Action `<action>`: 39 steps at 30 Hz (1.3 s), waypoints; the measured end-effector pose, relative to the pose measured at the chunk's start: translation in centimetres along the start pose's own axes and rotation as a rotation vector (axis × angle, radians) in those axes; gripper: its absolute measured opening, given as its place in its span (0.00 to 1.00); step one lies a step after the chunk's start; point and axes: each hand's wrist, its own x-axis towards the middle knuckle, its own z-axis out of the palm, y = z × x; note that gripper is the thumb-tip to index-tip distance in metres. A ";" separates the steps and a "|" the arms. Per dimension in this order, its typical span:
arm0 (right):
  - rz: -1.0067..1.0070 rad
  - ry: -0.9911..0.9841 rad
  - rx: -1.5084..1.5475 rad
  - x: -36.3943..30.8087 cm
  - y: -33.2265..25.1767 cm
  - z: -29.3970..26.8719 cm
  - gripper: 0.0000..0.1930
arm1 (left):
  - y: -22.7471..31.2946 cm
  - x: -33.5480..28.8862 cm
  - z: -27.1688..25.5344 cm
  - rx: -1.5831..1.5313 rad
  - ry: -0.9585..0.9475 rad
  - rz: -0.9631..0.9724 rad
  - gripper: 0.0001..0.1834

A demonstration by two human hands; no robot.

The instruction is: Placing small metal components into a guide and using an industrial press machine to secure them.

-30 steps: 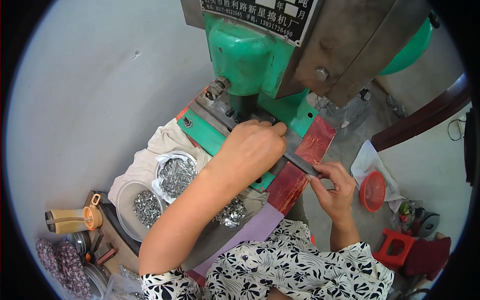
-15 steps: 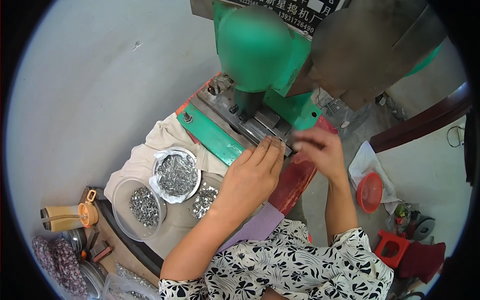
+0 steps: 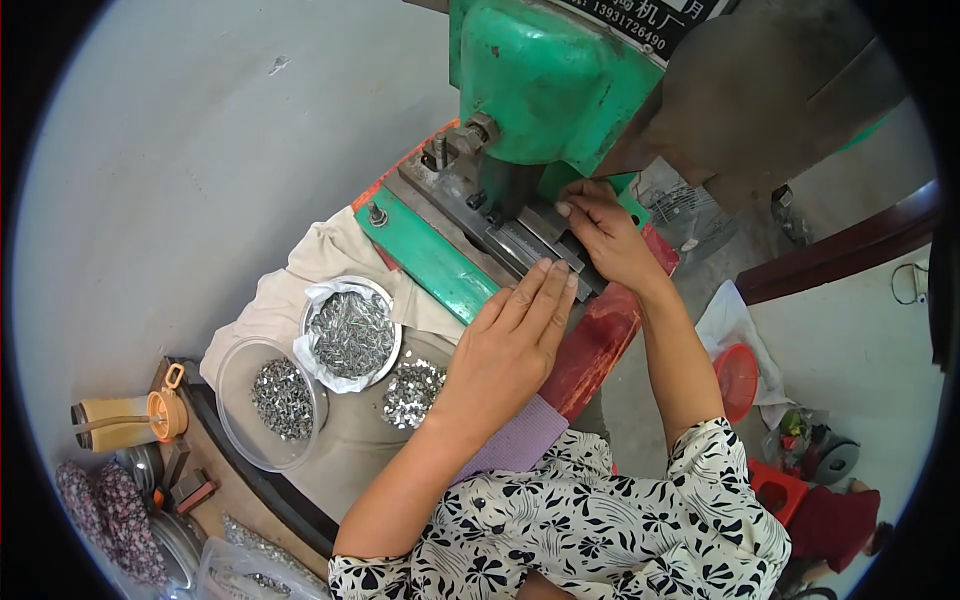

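Observation:
My left hand (image 3: 515, 335) lies with its fingers stretched out together, the tips resting on the near end of a grooved metal bar (image 3: 518, 245) in the press bed. On the far right side of that bar, my right hand (image 3: 612, 240) has its thumb and fingers bent together beside the steel blocks. Whatever it pinches, if anything, is too small or hidden. Above both hands stands a green press (image 3: 535, 85), its dark ram (image 3: 510, 185) coming down over the bar. A green bed plate (image 3: 435, 270) with a bolt runs along the left.
Left of the press, a white-lined metal bowl (image 3: 312, 362) holds thin metal pins. A clear plastic tub (image 3: 228, 400) and a loose pile (image 3: 412, 395) hold small metal pieces. A yellow bottle (image 3: 120, 425) lies farther left. At right are a red basket (image 3: 737, 385) and a person in dark red (image 3: 835, 525).
My right hand has moved up and away, from the bar's near end to its far right side. My left hand stays on the bar. The view has shifted slightly.

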 end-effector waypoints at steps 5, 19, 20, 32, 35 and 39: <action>0.032 -0.040 0.022 -0.3 -0.4 0.1 0.10 | 0.2 -0.4 0.3 -0.045 -0.014 -0.039 0.28; -0.211 1.044 0.030 -2.8 -0.9 -4.8 0.18 | 0.7 0.9 2.7 -0.487 0.260 -0.637 0.73; -0.296 1.092 0.006 -2.4 -1.1 -7.2 0.20 | 0.8 1.4 3.0 -0.485 0.287 -0.649 0.74; -0.281 0.983 0.249 3.3 -4.3 -20.4 0.28 | 0.9 2.8 4.9 -0.468 0.424 -0.688 0.73; -0.274 1.072 0.053 3.5 -3.8 -21.0 0.26 | 0.5 1.9 4.6 -0.526 0.435 -0.666 0.69; -0.257 1.020 -0.031 3.5 -4.6 -24.3 0.25 | -1.0 0.6 3.9 -0.421 0.340 -0.576 0.65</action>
